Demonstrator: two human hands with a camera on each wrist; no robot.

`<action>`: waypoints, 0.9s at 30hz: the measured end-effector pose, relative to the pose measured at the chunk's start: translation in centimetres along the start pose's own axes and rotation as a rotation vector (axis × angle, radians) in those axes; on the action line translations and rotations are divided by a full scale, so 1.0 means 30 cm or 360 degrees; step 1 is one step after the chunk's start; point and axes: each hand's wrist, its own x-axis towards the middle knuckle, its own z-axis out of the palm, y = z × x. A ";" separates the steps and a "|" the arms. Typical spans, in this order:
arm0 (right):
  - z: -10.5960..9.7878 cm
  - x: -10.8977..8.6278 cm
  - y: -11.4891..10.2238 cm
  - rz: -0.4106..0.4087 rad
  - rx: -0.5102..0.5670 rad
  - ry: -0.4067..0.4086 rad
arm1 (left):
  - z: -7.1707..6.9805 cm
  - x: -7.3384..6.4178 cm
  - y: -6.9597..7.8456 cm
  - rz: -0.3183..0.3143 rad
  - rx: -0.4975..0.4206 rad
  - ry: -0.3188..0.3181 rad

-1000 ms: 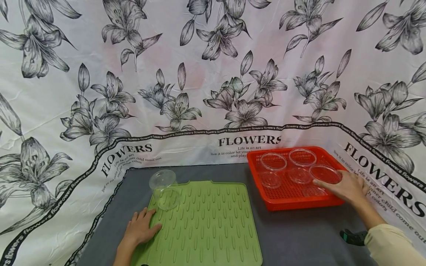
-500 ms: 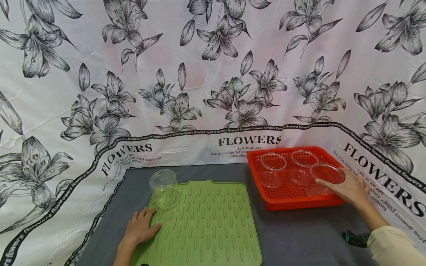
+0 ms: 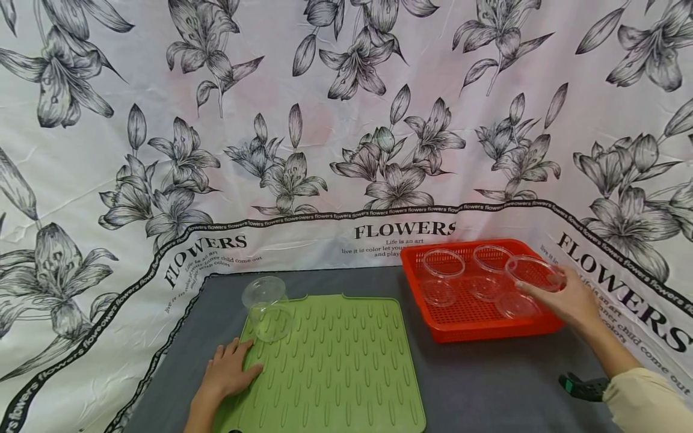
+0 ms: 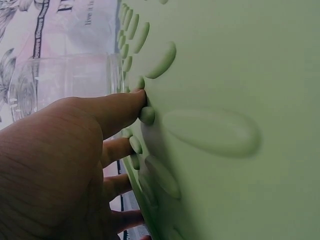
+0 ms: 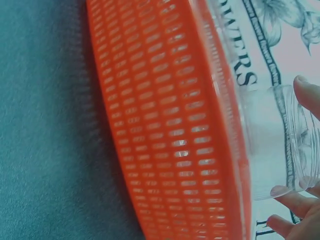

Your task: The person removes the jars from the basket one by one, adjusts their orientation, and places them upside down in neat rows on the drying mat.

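Observation:
My right hand [image 3: 574,300] grips a clear plastic jar [image 5: 272,140] near its ridged rim, thumb on one side and fingers on the other. The jar is upright, over the front right part of the red basket [image 3: 487,332]. Two more clear jars, a left one [image 3: 441,279] and a middle one [image 3: 489,273], stand mouth up in the basket. My left hand [image 3: 227,370] rests with spread fingers on the left edge of the green ridged mat [image 3: 335,361]. Just beyond its fingertips, another clear jar [image 3: 271,310] stands upside down on the mat's far left corner.
Under the mat and basket lies a dark grey tabletop [image 3: 460,385]. A white flower-printed curtain [image 3: 303,246] encloses the back and both sides, close behind the basket. A dark strap [image 3: 585,386] circles my right wrist by the sleeve [image 3: 644,397].
My right hand has risen slightly and shifted right with the jar in its grip. The middle jar in the basket has moved a little to the right. My left hand has stayed put.

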 end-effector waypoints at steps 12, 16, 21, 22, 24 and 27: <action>-0.040 -0.032 -0.073 -0.0040 0.0266 -0.0006 | 0.001 0.002 -0.006 -0.0012 -0.0001 -0.0015; -0.048 -0.045 -0.091 -0.0035 0.0272 0.0007 | 0.002 0.004 -0.011 -0.0007 0.0003 -0.0014; -0.050 -0.052 -0.097 -0.0055 0.0295 0.0041 | 0.006 0.007 -0.013 -0.0009 0.0004 -0.0012; -0.050 -0.053 -0.098 -0.0058 0.0302 0.0044 | 0.007 0.008 -0.013 -0.0009 0.0001 -0.0010; -0.051 -0.057 -0.099 -0.0072 0.0312 0.0057 | 0.009 0.009 -0.013 -0.0007 0.0004 -0.0007; -0.052 -0.064 -0.105 -0.0097 0.0324 0.0077 | 0.011 0.008 -0.015 -0.0004 0.0024 -0.0003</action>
